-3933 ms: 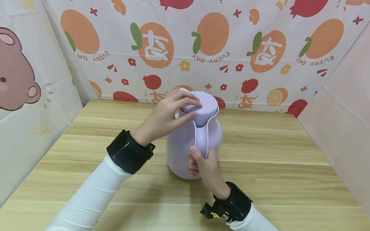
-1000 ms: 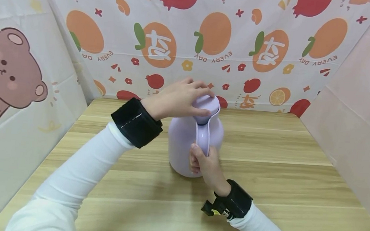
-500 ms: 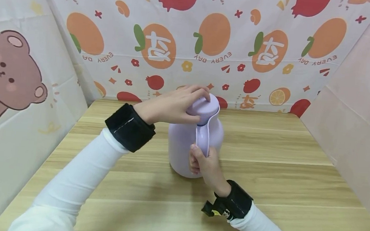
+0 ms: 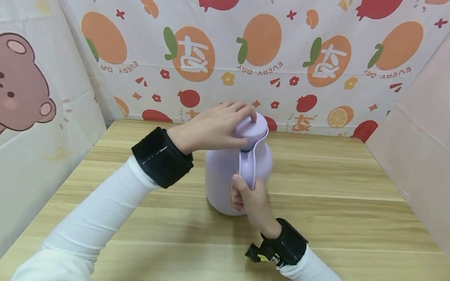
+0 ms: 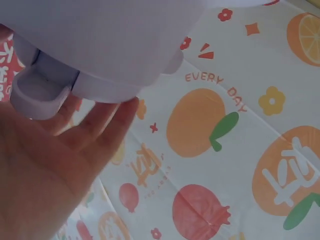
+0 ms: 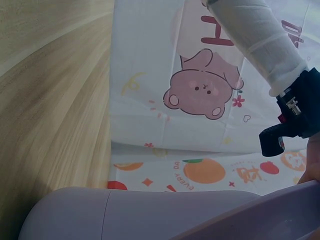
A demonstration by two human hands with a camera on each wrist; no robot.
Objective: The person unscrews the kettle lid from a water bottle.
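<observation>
A lilac jug [image 4: 219,180] stands upright on the wooden table, its round lid [image 4: 255,129] on top. My left hand [image 4: 212,128] grips the lid from the left, thumb on the near side and fingers over the far side. In the left wrist view, the fingers [image 5: 117,120] reach the rim of the lid, beside a spout-like lip [image 5: 42,92]. My right hand [image 4: 253,202] is curled round the lower part of the handle [image 4: 247,166]. The right wrist view shows the jug's side [image 6: 150,212] close up, but the right hand is out of sight there.
The wooden table [image 4: 341,220] extends around the jug. Behind it hangs a fruit-print cloth [image 4: 137,49]. A bear-print cloth [image 4: 11,84] covers the left side, and a pale cloth [image 4: 440,131] the right. Black straps [image 4: 162,157] with cameras sit on both wrists.
Since the oldest frame, my left wrist has risen and the hand has turned on the lid. It shifted slightly left, then slightly back. My right hand keeps its hold, and the jug stays put.
</observation>
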